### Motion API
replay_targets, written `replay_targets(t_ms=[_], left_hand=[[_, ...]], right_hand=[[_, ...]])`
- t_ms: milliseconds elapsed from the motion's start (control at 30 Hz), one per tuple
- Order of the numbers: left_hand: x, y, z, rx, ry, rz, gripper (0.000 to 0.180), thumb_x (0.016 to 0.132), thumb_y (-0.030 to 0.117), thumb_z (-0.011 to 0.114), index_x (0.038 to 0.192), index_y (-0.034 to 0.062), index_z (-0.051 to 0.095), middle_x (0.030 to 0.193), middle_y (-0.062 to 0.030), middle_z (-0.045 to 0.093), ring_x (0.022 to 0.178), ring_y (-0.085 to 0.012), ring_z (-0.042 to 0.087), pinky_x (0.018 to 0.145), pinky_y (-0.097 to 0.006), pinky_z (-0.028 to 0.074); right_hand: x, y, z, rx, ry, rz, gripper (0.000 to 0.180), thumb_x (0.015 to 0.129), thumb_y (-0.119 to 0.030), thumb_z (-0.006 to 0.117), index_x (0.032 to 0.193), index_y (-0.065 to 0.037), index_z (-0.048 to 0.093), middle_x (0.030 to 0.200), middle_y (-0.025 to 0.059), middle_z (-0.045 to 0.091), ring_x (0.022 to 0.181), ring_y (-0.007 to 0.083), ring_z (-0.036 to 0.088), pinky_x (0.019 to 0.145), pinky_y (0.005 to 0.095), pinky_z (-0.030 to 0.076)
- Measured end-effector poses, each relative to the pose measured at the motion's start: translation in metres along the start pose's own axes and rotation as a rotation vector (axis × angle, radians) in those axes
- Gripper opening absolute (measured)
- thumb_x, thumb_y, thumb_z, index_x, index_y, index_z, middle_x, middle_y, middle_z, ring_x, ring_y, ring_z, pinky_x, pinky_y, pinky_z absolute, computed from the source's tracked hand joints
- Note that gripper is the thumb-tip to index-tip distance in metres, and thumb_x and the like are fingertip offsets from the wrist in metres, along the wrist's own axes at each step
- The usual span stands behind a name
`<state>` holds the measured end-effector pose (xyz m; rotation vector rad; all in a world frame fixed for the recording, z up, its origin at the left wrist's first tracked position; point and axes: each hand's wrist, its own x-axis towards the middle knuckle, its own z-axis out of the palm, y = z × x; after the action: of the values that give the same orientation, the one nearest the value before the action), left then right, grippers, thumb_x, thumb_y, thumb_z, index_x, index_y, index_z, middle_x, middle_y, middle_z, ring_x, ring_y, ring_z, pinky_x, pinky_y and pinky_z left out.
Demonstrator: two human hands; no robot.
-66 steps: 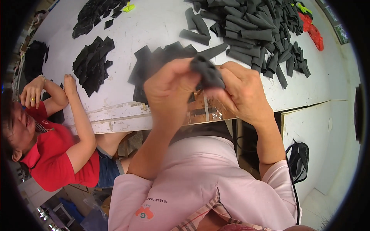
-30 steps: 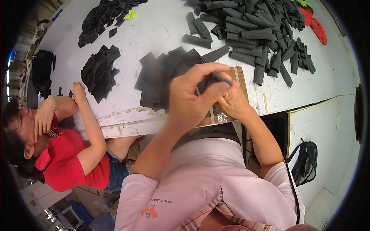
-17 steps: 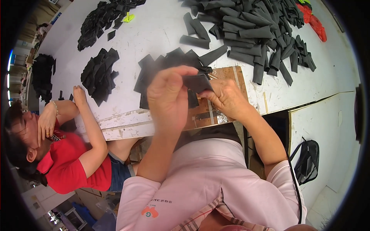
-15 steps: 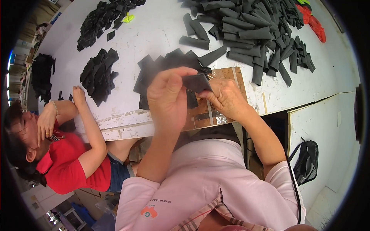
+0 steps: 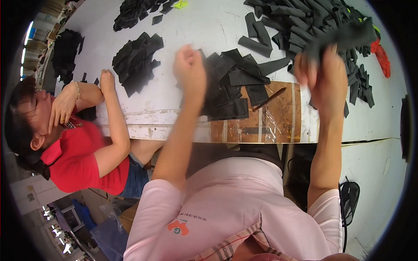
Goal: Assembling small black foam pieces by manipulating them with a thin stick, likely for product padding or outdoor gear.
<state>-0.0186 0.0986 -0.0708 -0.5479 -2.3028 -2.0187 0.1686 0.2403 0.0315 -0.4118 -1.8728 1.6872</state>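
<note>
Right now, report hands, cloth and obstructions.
Left hand blurred, no cloth visible in it. Right hand at blurred dark-grey cloth piece; firm grip unclear. Heaped dark-grey cloth tubes just beyond; no obstruction visible.

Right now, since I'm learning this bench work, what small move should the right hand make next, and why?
Probably lower and release the motion-blurred dark fabric piece onto the pile of dark fabric tubes: the right hand holds it out over that pile, while the left hand is well away, beside the flat black fabric pieces.
</note>
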Motion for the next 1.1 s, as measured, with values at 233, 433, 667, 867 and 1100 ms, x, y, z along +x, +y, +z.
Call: replay_targets(t_ms=[233, 433, 667, 867, 1100], left_hand=[[0.073, -0.075, -0.015, 0.844, -0.255, -0.077, 0.032, 0.068, 0.022, 0.062, 0.088, -0.0008, 0.052, 0.089, -0.0194, 0.055, 0.08, -0.0324, 0.054, 0.069, -0.038, 0.042], [0.058, -0.024, -0.035, 0.411, 0.171, 0.332, 0.015, 0.069, 0.009, 0.065, 0.072, -0.0013, 0.054, 0.062, -0.0053, 0.055, 0.056, -0.0131, 0.055, 0.052, -0.027, 0.043], [-0.023, 0.025, -0.066, -0.56, -0.167, -0.401, 0.014, 0.079, 0.002, 0.053, 0.091, -0.0025, 0.048, 0.083, -0.01, 0.059, 0.067, -0.017, 0.059, 0.057, -0.022, 0.046], [-0.088, 0.031, -0.075, -0.845, -0.278, -0.724, 0.013, 0.079, -0.001, 0.051, 0.092, -0.001, 0.048, 0.086, -0.0113, 0.058, 0.071, -0.0155, 0.057, 0.061, -0.023, 0.046], [-0.1, 0.024, -0.06, -0.776, -0.228, -0.571, 0.01, 0.079, -0.001, 0.052, 0.088, 0.0002, 0.048, 0.086, -0.0103, 0.058, 0.07, -0.0151, 0.057, 0.062, -0.023, 0.045]], right_hand=[[-0.04, 0.028, 0.013, -0.188, 0.115, 0.136, 0.048, 0.087, -0.043, 0.036, 0.076, -0.001, 0.056, 0.052, 0.0008, 0.046, 0.048, 0.0067, 0.041, 0.046, 0.0201, 0.031], [-0.09, 0.042, 0.056, -0.135, -0.247, 0.396, 0.029, 0.085, -0.025, 0.048, 0.076, 0.001, 0.057, 0.057, 0.0047, 0.052, 0.054, 0.0082, 0.049, 0.051, 0.0231, 0.04], [-0.067, 0.054, 0.103, 0.187, -0.198, 0.457, 0.02, 0.085, -0.018, 0.048, 0.079, 0.0, 0.056, 0.062, -0.0002, 0.051, 0.055, 0.0072, 0.045, 0.052, 0.0196, 0.038], [-0.054, 0.064, 0.129, 0.484, 0.094, 0.387, 0.017, 0.081, -0.016, 0.056, 0.073, -0.002, 0.057, 0.057, -0.0015, 0.049, 0.051, 0.0054, 0.043, 0.048, 0.0185, 0.036], [-0.068, 0.056, 0.126, 0.075, 0.085, 0.177, 0.016, 0.077, -0.013, 0.061, 0.071, 0.001, 0.058, 0.055, 0.0004, 0.049, 0.048, 0.0054, 0.044, 0.041, 0.0194, 0.032]])
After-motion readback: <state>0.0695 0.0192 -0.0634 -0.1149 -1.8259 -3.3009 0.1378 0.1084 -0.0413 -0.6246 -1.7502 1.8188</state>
